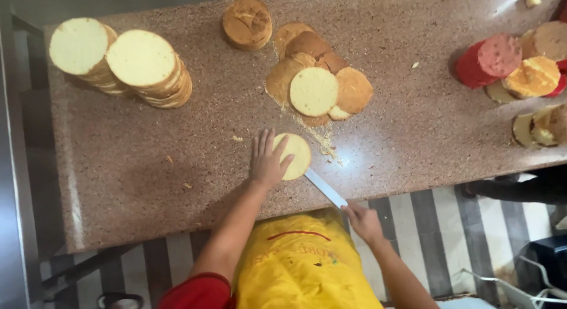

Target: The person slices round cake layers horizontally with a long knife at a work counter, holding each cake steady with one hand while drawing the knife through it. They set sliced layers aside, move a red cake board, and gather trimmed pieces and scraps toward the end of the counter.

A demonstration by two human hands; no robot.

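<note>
My left hand [267,159] lies flat with fingers spread on top of a round pale sponge cake [297,156] near the front edge of the speckled stone counter [147,167]. My right hand [362,220] grips the handle of a long knife [325,188], whose blade runs up-left into the side of that cake. Just beyond lies a pile of cut sponge discs and brown crust slices [319,81], with crumbs around it.
Two tall stacks of pale cake rounds [121,61] stand at the far left. A brown-topped cake [247,22] sits at the back. Red, pink and orange cakes [514,64] crowd the right end. Below the counter edge is a striped floor [425,226].
</note>
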